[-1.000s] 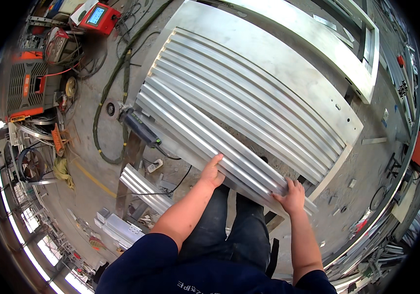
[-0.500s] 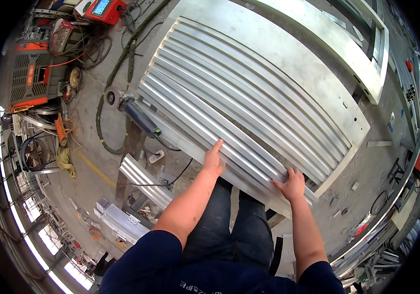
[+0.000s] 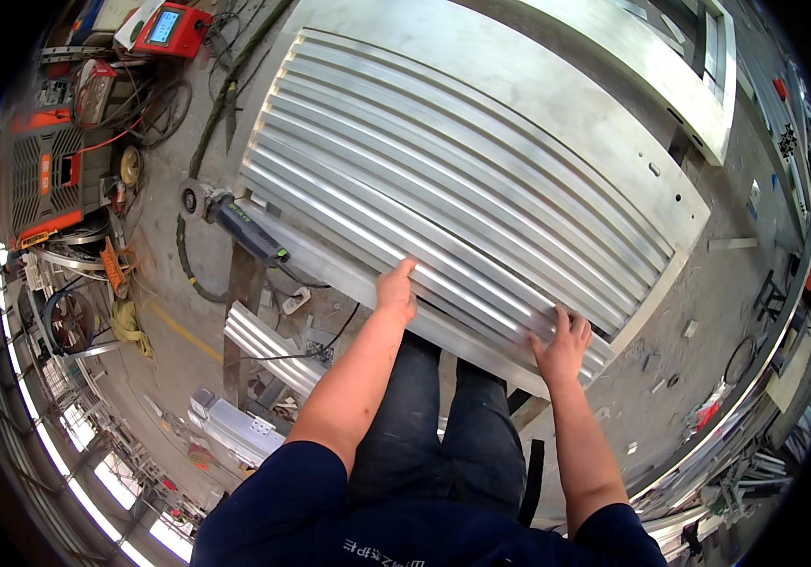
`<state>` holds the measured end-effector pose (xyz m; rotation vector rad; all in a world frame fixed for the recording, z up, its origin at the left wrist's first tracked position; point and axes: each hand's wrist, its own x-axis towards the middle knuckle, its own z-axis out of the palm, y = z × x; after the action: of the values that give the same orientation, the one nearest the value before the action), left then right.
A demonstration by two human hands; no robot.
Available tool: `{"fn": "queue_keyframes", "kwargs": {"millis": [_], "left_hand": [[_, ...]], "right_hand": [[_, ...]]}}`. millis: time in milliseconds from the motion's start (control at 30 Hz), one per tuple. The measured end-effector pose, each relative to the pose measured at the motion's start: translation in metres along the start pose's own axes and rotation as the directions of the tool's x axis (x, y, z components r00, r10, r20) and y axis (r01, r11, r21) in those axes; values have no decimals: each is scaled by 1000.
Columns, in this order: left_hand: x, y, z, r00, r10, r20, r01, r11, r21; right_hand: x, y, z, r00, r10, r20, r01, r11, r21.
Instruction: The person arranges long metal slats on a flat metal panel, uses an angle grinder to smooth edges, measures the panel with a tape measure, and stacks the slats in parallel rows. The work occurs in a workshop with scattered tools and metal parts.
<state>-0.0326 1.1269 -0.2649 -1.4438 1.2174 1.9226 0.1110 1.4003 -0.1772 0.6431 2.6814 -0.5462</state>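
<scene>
A silvery ridged metal profile [image 3: 344,200] lies along the near side of a large pale metal frame [image 3: 538,66] fitted with similar long slats [image 3: 481,184]. My left hand [image 3: 396,291] grips the profile's near edge around its middle, a finger laid over the top and the other fingers partly hidden. Toward the right end, my right hand [image 3: 561,348] holds the same profile, fingers on top and thumb to the left. A thin dark gap runs between the profile and the slats beyond it. Another gap shows on the near side, by the frame's near bar [image 3: 330,265].
An angle grinder [image 3: 245,229] rests at the frame's left corner, its cable trailing toward me. Further left stand an orange-and-grey machine [image 3: 46,175] and a red box with a screen [image 3: 171,28]. Ridged offcuts [image 3: 268,345] lie below left. Another pale frame [image 3: 651,71] is beyond.
The profile has moved away from me with both hands on it, narrowing the gap to the slats and opening one along the near bar. The whole view has shifted slightly.
</scene>
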Motion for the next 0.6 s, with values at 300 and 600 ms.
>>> {"fn": "queue_keyframes", "kwargs": {"millis": [300, 600], "left_hand": [[24, 1, -9, 995, -90, 38, 87, 992, 88], [37, 10, -5, 992, -127, 28, 125, 991, 54]], "right_hand": [[17, 11, 9, 997, -47, -65, 45, 998, -33], [8, 30, 38, 988, 73, 139, -101, 973, 209]]}}
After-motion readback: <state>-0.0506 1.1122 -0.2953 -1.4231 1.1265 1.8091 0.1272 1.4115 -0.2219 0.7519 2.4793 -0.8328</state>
